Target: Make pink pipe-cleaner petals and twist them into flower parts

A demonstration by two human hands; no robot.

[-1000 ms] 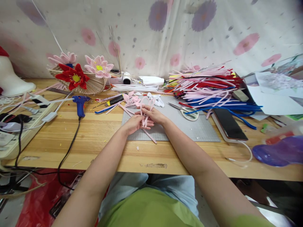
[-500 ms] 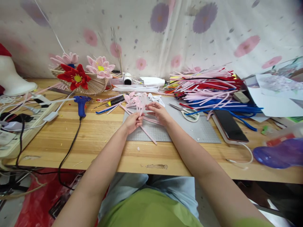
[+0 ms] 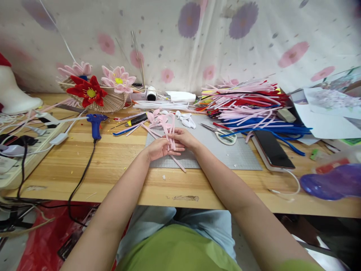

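My left hand (image 3: 158, 148) and my right hand (image 3: 184, 138) meet over the grey cutting mat (image 3: 225, 152), both pinching a bundle of pink pipe cleaners (image 3: 170, 132) bent into petal loops. The loops stand up from my fingers toward the far side. One loose pink pipe cleaner (image 3: 178, 163) trails from my hands down to the mat's front edge. More bent pink and white petals (image 3: 184, 118) lie just beyond my hands.
Scissors (image 3: 222, 134) lie right of my hands. A big heap of pink, red and blue pipe cleaners (image 3: 248, 105) fills the back right, with a phone (image 3: 273, 148) beside it. A blue glue gun (image 3: 95, 124), power strip (image 3: 25, 150) and finished flowers (image 3: 90, 90) are at left.
My hands spread apart and lifted the pink loops half a second ago. They have now come back together and lowered onto the mat, gripping the bundle.
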